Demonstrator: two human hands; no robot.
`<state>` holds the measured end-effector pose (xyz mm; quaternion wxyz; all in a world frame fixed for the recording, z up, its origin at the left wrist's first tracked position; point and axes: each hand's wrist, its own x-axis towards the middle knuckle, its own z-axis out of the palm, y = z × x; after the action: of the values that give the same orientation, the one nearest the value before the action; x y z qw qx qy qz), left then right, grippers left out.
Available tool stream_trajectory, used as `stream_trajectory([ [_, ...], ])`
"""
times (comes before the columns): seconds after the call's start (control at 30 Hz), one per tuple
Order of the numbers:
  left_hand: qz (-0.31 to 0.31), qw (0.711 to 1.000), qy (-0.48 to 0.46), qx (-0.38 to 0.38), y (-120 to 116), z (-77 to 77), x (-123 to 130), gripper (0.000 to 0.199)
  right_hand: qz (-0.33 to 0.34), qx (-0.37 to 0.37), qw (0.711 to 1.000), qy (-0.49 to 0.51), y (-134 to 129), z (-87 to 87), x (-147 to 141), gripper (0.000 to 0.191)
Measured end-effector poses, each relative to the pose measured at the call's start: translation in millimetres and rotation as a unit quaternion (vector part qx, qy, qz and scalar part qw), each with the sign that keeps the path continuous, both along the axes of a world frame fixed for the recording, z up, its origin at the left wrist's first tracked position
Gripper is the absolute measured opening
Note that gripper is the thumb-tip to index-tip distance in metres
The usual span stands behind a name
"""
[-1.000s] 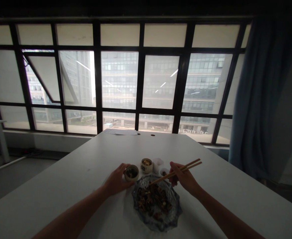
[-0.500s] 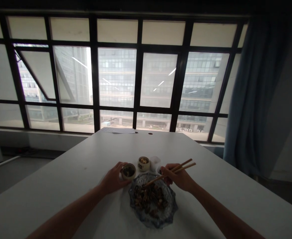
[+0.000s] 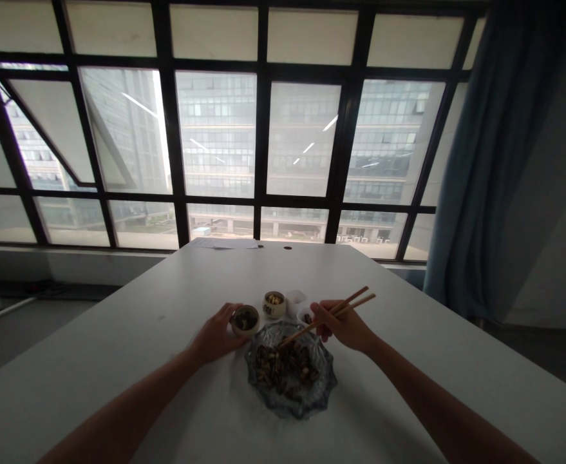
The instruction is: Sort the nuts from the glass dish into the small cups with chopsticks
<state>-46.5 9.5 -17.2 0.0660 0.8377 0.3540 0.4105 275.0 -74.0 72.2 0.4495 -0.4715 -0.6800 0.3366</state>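
My left hand [image 3: 216, 334] curls round a small cream bowl [image 3: 235, 331] with dark contents, left of the glass dish. In my right hand [image 3: 344, 327] is a pair of wooden chopsticks [image 3: 299, 334], held in a closed grip. Their tips reach into the scalloped glass dish [image 3: 330, 374], among brown, nut-like pieces [image 3: 269, 374] too small to name surely. I cannot make out anything pinched between the tips. Behind the dish stands a second cream bowl [image 3: 273, 310] with pale yellowish pieces. A small white dish [image 3: 304, 316] with dark bits sits beside my right fingers, partly hidden.
Another white container [image 3: 295, 300] stands to the right of the second cream bowl. Everything rests on a long white table [image 3: 205, 277]. Paper sheets [image 3: 225, 243] lie at its far end, before large windows [image 3: 215, 135]. A blue curtain [image 3: 476, 193] hangs at the right.
The view has tilted down slightly, so everything appears higher. Both hands keep their holds, and the chopstick tips stay in the glass dish. More of the small white dish shows.
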Motion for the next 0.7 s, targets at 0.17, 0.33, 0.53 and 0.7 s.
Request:
stream_trajectory([
  [0.17, 0.0, 1.0, 0.002, -0.003, 0.3, 1.2, 0.1, 0.064, 0.045, 0.011, 0.998, -0.037, -1.1, -3.5, -0.7, 0.054],
  [0.33, -0.001, 1.0, 0.009, -0.013, 0.0, 3.2, 1.0, 0.067, 0.055, 0.025, 0.996, -0.065, -5.8, -3.3, -6.4, 0.051],
  [0.53, -0.005, 1.0, 0.006, -0.018, 0.0, 3.7, 1.2, 0.068, 0.037, 0.014, 0.999, -0.026, -4.0, -1.4, -6.9, 0.055],
  [0.7, -0.002, 1.0, 0.013, -0.022, 0.6, 3.2, 1.2, 0.069, -0.009, 0.011, 0.999, 0.033, 2.6, -0.9, -2.1, 0.063],
])
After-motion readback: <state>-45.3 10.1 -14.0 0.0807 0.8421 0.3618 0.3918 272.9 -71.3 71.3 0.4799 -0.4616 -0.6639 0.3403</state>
